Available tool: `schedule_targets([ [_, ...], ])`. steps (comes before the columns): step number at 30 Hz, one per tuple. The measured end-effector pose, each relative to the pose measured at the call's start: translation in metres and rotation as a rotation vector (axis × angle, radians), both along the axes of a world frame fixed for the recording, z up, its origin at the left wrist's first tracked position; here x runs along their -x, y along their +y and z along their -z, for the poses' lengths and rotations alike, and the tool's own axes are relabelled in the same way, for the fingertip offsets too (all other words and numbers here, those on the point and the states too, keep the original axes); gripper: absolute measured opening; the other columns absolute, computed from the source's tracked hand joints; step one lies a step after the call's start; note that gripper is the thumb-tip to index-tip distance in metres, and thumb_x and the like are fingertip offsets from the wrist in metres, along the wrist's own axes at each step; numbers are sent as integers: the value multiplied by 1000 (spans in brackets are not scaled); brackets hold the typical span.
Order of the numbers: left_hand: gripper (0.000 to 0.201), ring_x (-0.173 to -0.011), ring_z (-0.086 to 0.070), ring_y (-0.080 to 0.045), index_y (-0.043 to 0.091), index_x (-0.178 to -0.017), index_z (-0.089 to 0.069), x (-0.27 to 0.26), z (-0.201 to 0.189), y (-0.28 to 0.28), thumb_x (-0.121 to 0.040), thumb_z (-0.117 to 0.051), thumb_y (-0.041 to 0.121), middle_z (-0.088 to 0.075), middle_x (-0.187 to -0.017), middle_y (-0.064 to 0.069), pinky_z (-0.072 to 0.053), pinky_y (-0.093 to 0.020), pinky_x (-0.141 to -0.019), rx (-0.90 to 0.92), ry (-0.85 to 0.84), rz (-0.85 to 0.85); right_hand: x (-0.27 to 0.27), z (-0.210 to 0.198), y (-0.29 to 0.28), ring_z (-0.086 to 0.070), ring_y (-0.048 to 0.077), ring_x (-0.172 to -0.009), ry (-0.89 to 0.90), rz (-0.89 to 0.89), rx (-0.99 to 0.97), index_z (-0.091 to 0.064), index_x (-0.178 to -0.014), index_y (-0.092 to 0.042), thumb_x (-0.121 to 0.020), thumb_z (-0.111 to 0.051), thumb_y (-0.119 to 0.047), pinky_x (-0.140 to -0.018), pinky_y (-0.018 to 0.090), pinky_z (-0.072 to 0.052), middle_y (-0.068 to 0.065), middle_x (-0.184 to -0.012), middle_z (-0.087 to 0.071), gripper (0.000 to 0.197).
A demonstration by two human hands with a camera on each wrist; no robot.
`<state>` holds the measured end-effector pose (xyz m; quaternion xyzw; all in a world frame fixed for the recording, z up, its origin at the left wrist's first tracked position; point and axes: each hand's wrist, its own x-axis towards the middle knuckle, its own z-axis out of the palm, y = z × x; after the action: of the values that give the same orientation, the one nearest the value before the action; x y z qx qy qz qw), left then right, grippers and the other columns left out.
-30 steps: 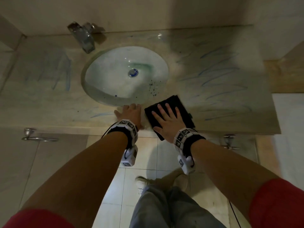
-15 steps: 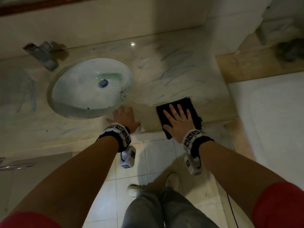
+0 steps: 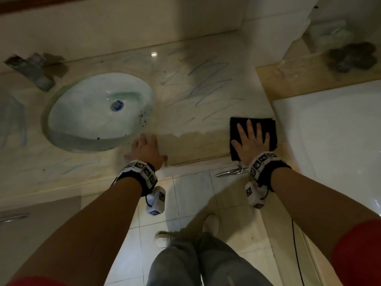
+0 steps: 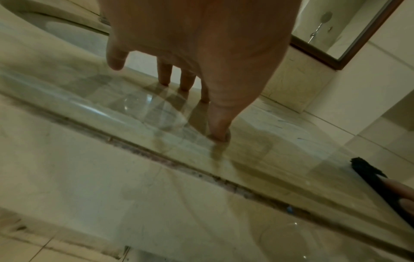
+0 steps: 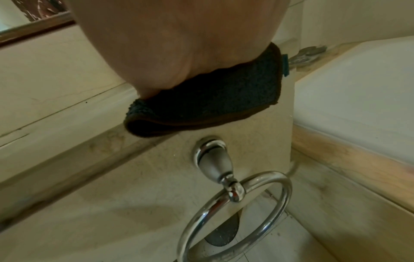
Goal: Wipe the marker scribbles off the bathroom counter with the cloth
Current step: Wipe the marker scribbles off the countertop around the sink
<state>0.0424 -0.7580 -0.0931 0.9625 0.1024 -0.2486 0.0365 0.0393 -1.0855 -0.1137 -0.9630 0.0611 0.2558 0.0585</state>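
Head view: right hand (image 3: 252, 142) flat on the black cloth (image 3: 253, 129), fingers straight and spread, pressing it onto the tabletop (image 3: 185, 145) at the front right corner; cloth's near edge hangs just over the front lip. Left hand (image 3: 145, 150) lies flat on the tabletop just beside the sink (image 3: 99, 112) rim, fingers straight, holding nothing, well apart from the cloth. Blue scribbles (image 3: 208, 83) cover the area behind the cloth, between sink and right wall; more blue marks (image 3: 12, 118) on the far left. A darker wet-looking band runs along the front edge between the 2 hands. Tap (image 3: 31, 71) sits behind the sink at left. Left wrist view: left hand (image 4: 201, 44) open, fingertips (image 4: 218, 136) touching the glossy tabletop (image 4: 280, 150); cloth (image 4: 380, 187) visible at far right with the other hand's fingers on it. Right wrist view: heel of right hand (image 5: 179, 44) bears down on the folded cloth (image 5: 212, 99), which overhangs the tabletop's front edge; fingers hidden here. Chrome towel ring (image 5: 235, 209) hangs on the front panel just below the cloth.
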Motion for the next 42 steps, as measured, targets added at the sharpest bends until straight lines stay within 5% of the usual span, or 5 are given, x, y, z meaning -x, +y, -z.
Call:
schedule_targets([
  [8,86,-144,-13,-33,39,-147,-12,1,1,3,-79,-60,61,-6,-160,1,-36,-62,-99,-31,3,25,-1,5,25,19,34,-146,-56,-10,52,10,-153,-31,-99,-13,-55,-117,58,4,3,-160,22,64],
  [17,89,-143,-16,-33,42,-145,-13,1,-2,6,-74,-58,69,-11,-159,2,-33,-65,-99,-25,-21,34,24,7,168,25,31,-145,-75,-488,-46,7,-153,-34,-99,-19,-58,-114,59,12,0,-160,23,65],
  [29,89,-144,-14,-34,40,-147,-13,2,-7,4,-76,-63,62,-9,-160,2,-30,-69,-101,1,-6,14,-4,7,24,20,24,-147,-82,-111,-1,7,-153,-37,-98,-13,-60,-118,53,7,-5,-160,22,63],
  [33,88,-142,-16,-34,41,-145,-15,1,-3,3,-74,-64,61,-11,-159,2,-34,-67,-98,2,-25,14,-5,6,59,20,32,-146,-100,-70,9,9,-153,-33,-99,-13,-56,-117,58,7,1,-160,22,63],
  [42,87,-144,-14,-34,42,-146,-14,1,-5,2,-76,-62,63,-9,-160,2,-29,-69,-100,-27,-8,12,21,8,155,25,27,-145,-96,-462,-66,8,-153,-37,-99,-15,-57,-115,55,13,-5,-160,23,62],
])
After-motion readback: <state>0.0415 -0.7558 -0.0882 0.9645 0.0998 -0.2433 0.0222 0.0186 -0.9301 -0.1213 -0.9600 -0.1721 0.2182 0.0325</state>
